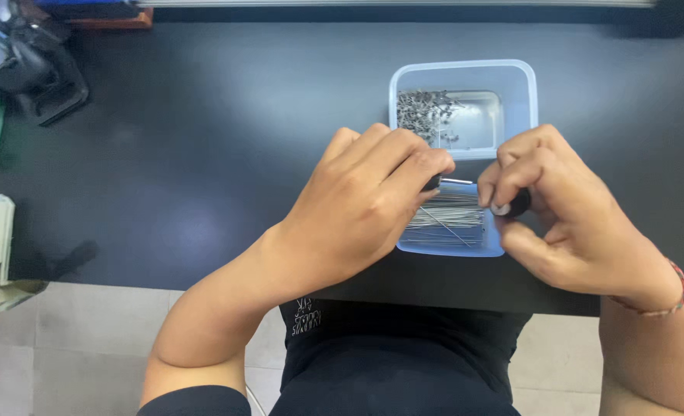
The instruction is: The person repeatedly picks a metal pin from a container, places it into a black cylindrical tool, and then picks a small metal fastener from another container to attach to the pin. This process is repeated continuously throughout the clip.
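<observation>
Translucent pale-blue plastic forms both containers on the matte black table [203,139]. Taking the frame as a clock face, the deep square tub [523,85] sits at about 1 o'clock from centre; the shallow tray [492,248] lies directly below it, toward 3 o'clock, the two touching or nearly so.

Progress, as judged from the layout: the tray holds a dense bundle of thin straight metal wires [453,219], lying mostly parallel, one crossing at an angle. The tub holds a small heap of short metal pieces [423,108] in its 9 o'clock half; its other half is bare. Which stock is finished and which is waiting cannot be told, but plenty of wires lie in the tray.

Left hand [361,208]: fingers curled narrow, tips pinched on a small dark object at the tray's upper edge; a short bright wire [457,181] projects from it toward 3 o'clock. The object is mostly hidden.

Right hand [569,212]: fingers curled, thumb and forefinger closed on a small black cylindrical piece [513,205] with a pale round end face, held over the tray's 3 o'clock rim. A woven bracelet [669,296] circles the wrist.

Surfaces: glossy plastic, bright hard wire, dull tabletop.
</observation>
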